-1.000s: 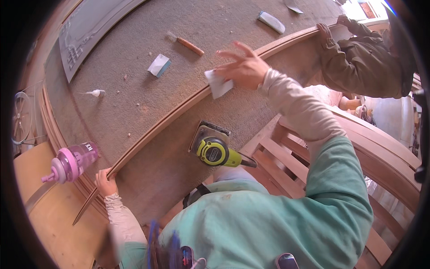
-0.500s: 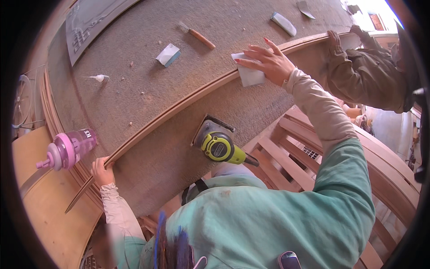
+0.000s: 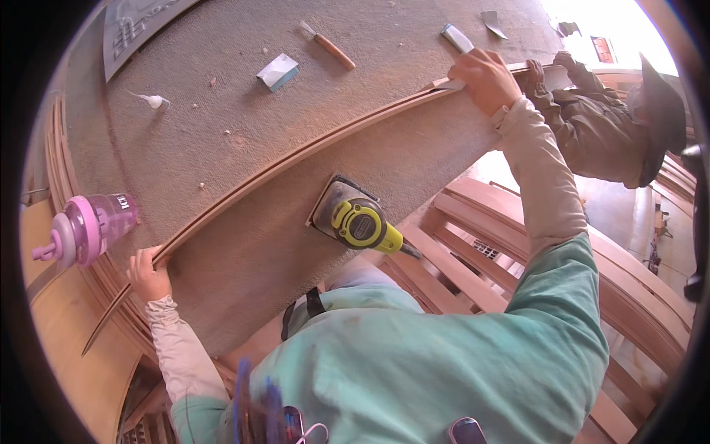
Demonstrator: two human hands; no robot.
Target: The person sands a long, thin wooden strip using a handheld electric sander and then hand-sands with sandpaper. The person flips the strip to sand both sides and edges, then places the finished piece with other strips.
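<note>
A long, thin wooden strip [image 3: 318, 139] runs across the carpet-topped table, bending slightly. Near its left end, my left hand [image 3: 149, 275] is closed round it. My right hand [image 3: 487, 81] grips a pale sheet, apparently sandpaper [image 3: 449, 84], folded over the strip toward its far right end. Just beyond, a co-worker's hands [image 3: 540, 72] rest at the strip's far end. Between my body and the strip lies a green-and-black electric sander [image 3: 361, 224], its handle pointing toward the lower right.
Across the strip lie a folded white-and-blue paper [image 3: 278, 72], a wooden-handled tool [image 3: 330, 49], a small white squeeze bottle [image 3: 154, 101] and another pale pad [image 3: 456, 38]. A pink drinking bottle [image 3: 89, 228] is at the left edge. Stacked slatted wooden pieces [image 3: 462, 259] stand at right.
My right hand has slid away to the right along the strip, its spread fingers now closed round the sheet. My left hand still holds the left end. The whole view has shifted slightly.
</note>
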